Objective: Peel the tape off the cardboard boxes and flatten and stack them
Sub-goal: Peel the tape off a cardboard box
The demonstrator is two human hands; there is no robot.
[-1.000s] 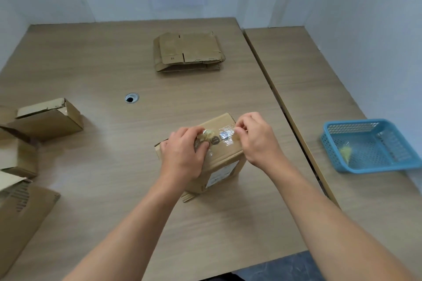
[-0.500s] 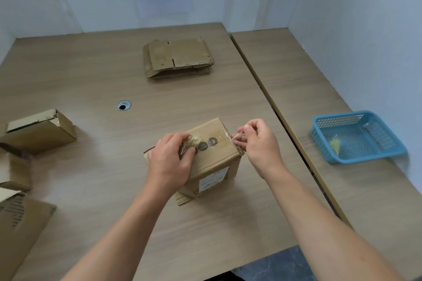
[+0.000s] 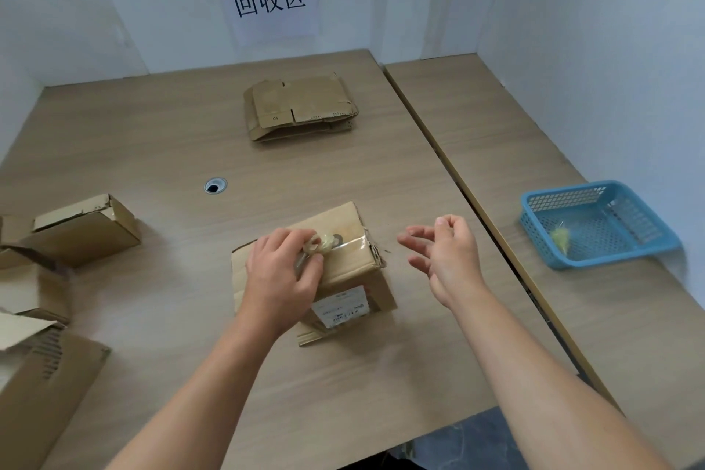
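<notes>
At the left edge of the surface, waiting boxes sit within reach for later. The left hand rests on the centre box, steadying it while its fingers curl round a tape wad. A clear strip crosses the lid, not yet peeled. Beyond lies the flattened stack. The right hand hovers just beside the box, released and empty. Farther right, the blue basket likely collects scraps.

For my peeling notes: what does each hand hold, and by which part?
The left hand pinches the tape by its crumpled peeled end, atop the cardboard box. The right hand holds nothing.
</notes>
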